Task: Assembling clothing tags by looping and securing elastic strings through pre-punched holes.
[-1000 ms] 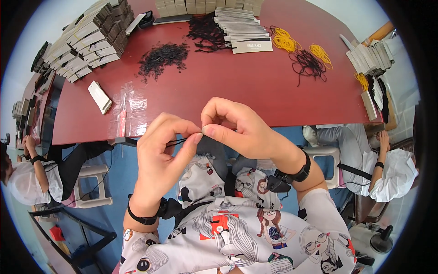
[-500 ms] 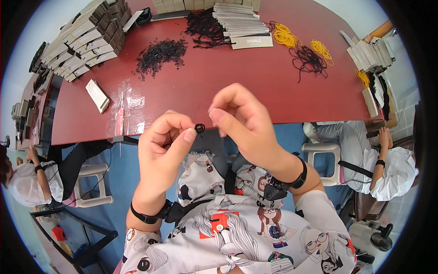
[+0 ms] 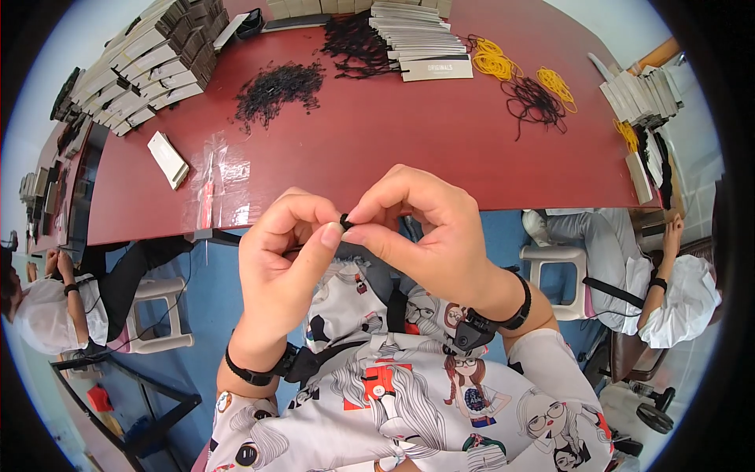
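Near the table's front edge, a small coiled loop of black cord (image 3: 345, 222) is pinched between both my hands. My left hand (image 3: 275, 252) grips it with thumb and forefinger. From the other side, my right hand (image 3: 432, 236) closes thumb and forefinger on the same loop. The fingertips hide most of the cord. Farther back on the table lie a tangle of loose black cords (image 3: 535, 106) and a heap of small black clip-like pieces (image 3: 279, 90).
White tags strung with black cord (image 3: 421, 43) lie at the back, beside yellow cord bundles (image 3: 492, 60). Tall tag stacks (image 3: 153, 67) stand at back left. A small tag stack (image 3: 167, 161) lies near clear tape (image 3: 232, 185). Co-workers sit left (image 3: 59, 315) and right (image 3: 676, 291).
My right hand has come down and left and now pinches the black cord loop. The left hand stays in place, holding the loop.
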`<state>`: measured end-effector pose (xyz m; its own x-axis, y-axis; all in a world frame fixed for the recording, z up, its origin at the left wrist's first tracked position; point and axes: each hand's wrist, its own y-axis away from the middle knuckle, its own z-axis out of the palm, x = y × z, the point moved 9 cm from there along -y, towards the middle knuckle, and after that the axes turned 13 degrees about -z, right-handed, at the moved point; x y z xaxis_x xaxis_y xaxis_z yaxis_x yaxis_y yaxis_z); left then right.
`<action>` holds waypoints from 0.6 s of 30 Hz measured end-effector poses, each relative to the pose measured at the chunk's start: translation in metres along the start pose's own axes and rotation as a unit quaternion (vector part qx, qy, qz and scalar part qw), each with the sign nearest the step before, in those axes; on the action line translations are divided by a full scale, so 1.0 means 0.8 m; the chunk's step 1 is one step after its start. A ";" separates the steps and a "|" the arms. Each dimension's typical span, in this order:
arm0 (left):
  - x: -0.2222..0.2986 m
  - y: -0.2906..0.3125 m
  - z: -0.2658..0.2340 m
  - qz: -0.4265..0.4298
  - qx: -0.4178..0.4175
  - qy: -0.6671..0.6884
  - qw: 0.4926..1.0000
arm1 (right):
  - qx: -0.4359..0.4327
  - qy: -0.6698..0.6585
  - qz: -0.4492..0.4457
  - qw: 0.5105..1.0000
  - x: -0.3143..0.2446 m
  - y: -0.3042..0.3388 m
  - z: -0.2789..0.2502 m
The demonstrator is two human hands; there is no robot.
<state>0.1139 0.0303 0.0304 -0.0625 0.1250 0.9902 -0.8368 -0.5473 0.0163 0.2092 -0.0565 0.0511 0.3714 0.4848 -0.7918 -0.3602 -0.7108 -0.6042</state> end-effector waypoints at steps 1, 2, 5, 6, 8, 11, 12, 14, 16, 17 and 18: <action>0.000 0.000 0.000 -0.001 0.001 0.001 1.000 | 0.000 -0.004 0.006 1.000 0.001 0.000 0.001; 0.000 0.001 0.000 -0.001 0.002 0.001 1.000 | 0.001 -0.008 0.012 1.000 0.002 0.000 0.001; -0.001 0.002 0.000 -0.004 0.014 0.008 1.000 | 0.004 -0.028 0.022 0.999 0.006 0.001 0.001; -0.002 0.003 0.000 -0.003 0.016 0.007 1.000 | 0.003 -0.028 0.022 0.999 0.007 0.001 0.002; -0.004 0.002 0.000 -0.002 0.018 0.007 1.000 | 0.003 -0.036 0.025 0.999 0.008 0.002 0.002; 0.000 0.003 -0.002 0.023 0.026 -0.027 0.999 | -0.037 -0.079 0.091 0.992 0.018 0.006 0.008; 0.009 0.005 -0.001 0.065 0.034 -0.089 0.993 | -0.037 -0.079 0.092 0.992 0.017 0.005 0.006; 0.018 0.007 0.000 0.106 0.042 -0.151 0.982 | -0.062 -0.153 0.147 0.975 0.027 0.008 0.014; 0.024 0.010 0.003 0.135 0.044 -0.198 0.970 | -0.069 -0.217 0.156 0.961 0.031 0.009 0.022; 0.027 0.010 0.002 0.135 0.044 -0.198 0.970 | -0.076 -0.281 0.164 0.942 0.031 0.009 0.028; 0.033 0.011 0.004 0.153 0.047 -0.238 0.958 | -0.076 -0.281 0.164 0.942 0.032 0.008 0.026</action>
<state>0.1068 0.0262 0.0570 -0.0243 -0.4322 0.9014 -0.7650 -0.5724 -0.2951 0.1987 -0.0377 0.0249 -0.2665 0.3884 -0.8821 -0.2337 -0.9139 -0.3319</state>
